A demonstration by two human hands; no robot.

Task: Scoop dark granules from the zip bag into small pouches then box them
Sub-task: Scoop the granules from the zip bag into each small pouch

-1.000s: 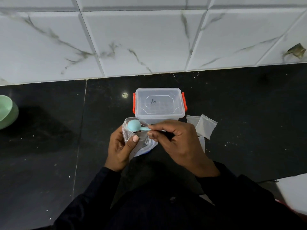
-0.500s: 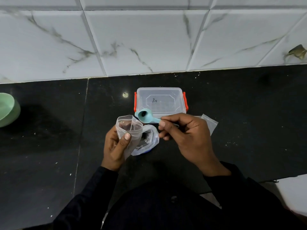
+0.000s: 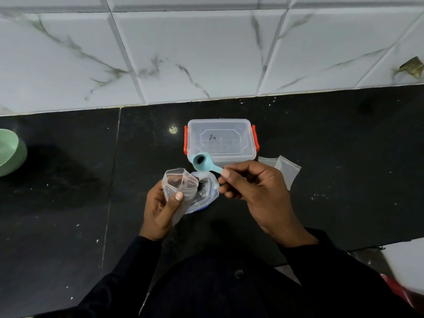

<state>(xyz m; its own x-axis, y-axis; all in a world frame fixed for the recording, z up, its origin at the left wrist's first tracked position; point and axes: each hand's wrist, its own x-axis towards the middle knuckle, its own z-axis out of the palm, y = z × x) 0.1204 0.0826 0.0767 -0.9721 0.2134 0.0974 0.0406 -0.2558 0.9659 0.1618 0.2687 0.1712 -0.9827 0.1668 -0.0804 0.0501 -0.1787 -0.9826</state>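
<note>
Pouch of crinkly film; round teal scoop

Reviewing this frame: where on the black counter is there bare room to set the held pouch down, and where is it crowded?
Bare counter lies between the green bowl and the left hand with its pouch, and right of the spare pouches. Crowded is the middle, where box, zip bag, scoop and right hand bunch together.

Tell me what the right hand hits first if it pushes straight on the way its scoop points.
Probably the near left corner of the clear box: the teal scoop in the right hand points away and leftward at it. Depth is unclear; it might pass above.
</note>
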